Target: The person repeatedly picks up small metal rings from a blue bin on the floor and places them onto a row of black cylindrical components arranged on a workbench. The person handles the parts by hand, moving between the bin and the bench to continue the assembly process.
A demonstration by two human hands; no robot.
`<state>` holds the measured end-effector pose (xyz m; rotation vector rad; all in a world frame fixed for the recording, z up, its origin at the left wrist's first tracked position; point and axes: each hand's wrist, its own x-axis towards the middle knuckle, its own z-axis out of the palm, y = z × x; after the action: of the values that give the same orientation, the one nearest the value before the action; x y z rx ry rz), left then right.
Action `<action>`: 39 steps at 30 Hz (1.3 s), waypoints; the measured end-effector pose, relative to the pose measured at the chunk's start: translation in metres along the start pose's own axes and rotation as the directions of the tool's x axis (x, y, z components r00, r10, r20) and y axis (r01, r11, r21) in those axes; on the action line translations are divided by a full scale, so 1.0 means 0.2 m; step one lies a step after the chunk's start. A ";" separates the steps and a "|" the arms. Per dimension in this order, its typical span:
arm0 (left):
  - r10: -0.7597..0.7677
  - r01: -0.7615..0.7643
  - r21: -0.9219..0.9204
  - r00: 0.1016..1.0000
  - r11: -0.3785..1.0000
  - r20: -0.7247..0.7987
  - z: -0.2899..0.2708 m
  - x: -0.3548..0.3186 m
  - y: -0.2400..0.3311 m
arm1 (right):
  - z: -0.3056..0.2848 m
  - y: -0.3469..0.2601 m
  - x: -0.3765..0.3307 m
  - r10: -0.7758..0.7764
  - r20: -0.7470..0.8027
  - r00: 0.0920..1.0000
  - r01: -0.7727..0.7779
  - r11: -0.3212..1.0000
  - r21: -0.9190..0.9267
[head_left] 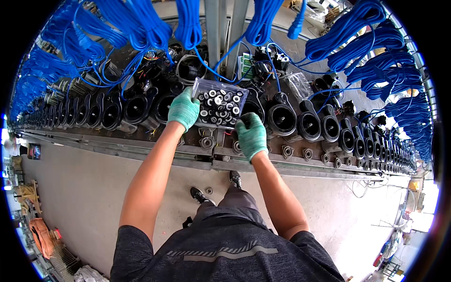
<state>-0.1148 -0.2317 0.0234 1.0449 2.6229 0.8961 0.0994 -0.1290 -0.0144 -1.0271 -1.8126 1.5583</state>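
Hands gloved, at parts bag | metal bench | concrete floor

I see little open room over the line: black pump housings stand shoulder to shoulder along the whole conveyor rail, their mouths almost touching. Overhead, coils of blue cable hang low and loose strands drop between the housings, crowding any approach from above. My left hand and right hand hold a clear tray of washers across the middle. Free passage lies on the near side, over the bare concrete floor below the rail.
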 end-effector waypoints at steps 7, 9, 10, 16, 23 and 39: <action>-0.114 0.094 0.335 0.993 0.938 0.043 0.08 0.07 0.10 | -0.07 0.09 0.09 0.028 0.033 0.999 -0.025 0.996 -0.082; -0.090 0.096 0.338 0.995 0.936 -0.031 0.06 0.02 0.09 | -0.12 -0.06 0.05 0.005 0.078 0.997 -0.001 0.999 -0.039; -0.028 0.061 0.325 0.994 0.944 -0.107 0.04 -0.01 0.10 | -0.16 0.08 0.08 0.012 0.110 0.994 -0.018 0.999 0.047; -0.190 0.046 -0.278 0.834 0.959 -0.517 -0.15 -0.57 -0.06 | -0.50 0.01 -0.14 0.107 0.605 0.789 -0.154 0.988 0.026; -0.835 0.678 -0.512 0.524 0.527 -0.166 0.58 -2.00 -0.51 | -0.47 0.46 -0.47 0.453 0.755 0.474 0.047 0.843 -0.535; -0.654 0.223 -0.620 -0.374 -0.752 0.658 2.41 -4.15 0.05 | 0.52 2.93 -1.18 0.598 0.769 0.224 0.720 0.430 -0.545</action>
<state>0.6810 -0.5591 -0.4007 -1.9643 1.0816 1.4179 0.2688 -0.3556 -0.5880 0.1505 -3.9408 0.8840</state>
